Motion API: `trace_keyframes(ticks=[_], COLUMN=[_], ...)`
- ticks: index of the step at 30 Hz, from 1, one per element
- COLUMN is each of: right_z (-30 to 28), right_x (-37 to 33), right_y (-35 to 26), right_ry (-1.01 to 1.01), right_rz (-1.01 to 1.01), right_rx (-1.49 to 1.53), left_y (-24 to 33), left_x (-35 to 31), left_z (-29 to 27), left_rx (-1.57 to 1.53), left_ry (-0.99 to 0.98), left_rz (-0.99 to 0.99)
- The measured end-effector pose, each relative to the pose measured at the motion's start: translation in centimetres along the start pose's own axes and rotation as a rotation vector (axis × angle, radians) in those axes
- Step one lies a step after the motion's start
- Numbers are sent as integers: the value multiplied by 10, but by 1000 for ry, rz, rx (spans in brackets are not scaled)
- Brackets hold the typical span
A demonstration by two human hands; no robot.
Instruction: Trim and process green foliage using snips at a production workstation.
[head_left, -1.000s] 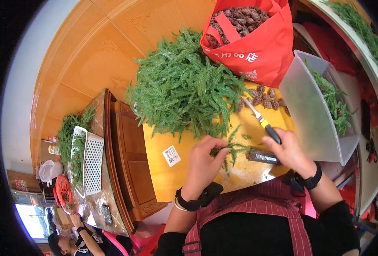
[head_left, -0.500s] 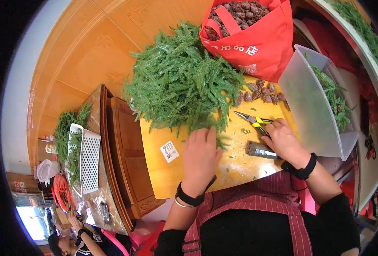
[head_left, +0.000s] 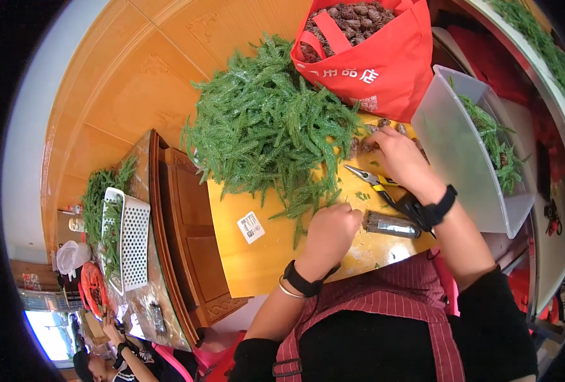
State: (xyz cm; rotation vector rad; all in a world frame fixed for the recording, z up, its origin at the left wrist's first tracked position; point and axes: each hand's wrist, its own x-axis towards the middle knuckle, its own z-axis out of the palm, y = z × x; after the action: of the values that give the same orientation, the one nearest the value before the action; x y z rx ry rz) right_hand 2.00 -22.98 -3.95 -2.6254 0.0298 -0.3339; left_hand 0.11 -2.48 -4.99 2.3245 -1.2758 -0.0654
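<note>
1. Head view, looking down: left hand curled into a loose fist at the 6 o'clock edge of the heap of green fern-like sprigs, fingertips among the lowest sprigs; whether anything was pinched inside could not be told.
2. Right hand stretched out toward 1 o'clock, palm down, fingers spread over the small brown cones scattered on the yellow tabletop; grip on a cone could not be made out.
3. Snips with yellow-and-black handles lay flat on the tabletop at 6 o'clock of the right hand, untouched, blades pointing to 10 o'clock.
4. Dark cylindrical bundle rested just below the snips, beside the right wrist, at 3 o'clock of the left hand.
5. Red bag full of brown cones stood at 12 o'clock of the right hand.
6. Clear plastic bin holding a few sprigs sat at 3 o'clock of the right hand.
7. White perforated basket with greenery seen well apart at 9 o'clock, on another table.
</note>
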Motion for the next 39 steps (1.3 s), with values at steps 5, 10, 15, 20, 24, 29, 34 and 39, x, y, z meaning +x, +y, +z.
trace_keyframes(ticks=[5, 10, 15, 20, 24, 29, 34, 39], right_z=[32, 20, -15, -40, -43, -35, -31, -31], right_x=[17, 12, -7, -39, -52, -61, -64, -64], right_y=[9, 6, -12, -48, -61, -65, -66, -71], right_ry=[-20, -154, -122, -368, -376, -386, -401, -395], right_rz=[-50, -72, 19, 188, 154, 126, 153, 94], right_rx=[-123, -113, 291, 1279, 1360, 1466, 1531, 1520], left_y=[-8, -16, -13, -3, 3, 10, 12, 12], left_x=[-1, -16, -28, -20, -16, -11, -10, -9], left_z=[-14, -57, -82, -82, -78, -76, -79, -82], left_rx=[-158, -509, -1096, -1297, -1418, -1377, -1407, -1420], left_ry=[-35, -63, 255, 266, 222, 251, 205, 153], left_rz=[-80, -305, -364, -222, -186, -253, -241, -231])
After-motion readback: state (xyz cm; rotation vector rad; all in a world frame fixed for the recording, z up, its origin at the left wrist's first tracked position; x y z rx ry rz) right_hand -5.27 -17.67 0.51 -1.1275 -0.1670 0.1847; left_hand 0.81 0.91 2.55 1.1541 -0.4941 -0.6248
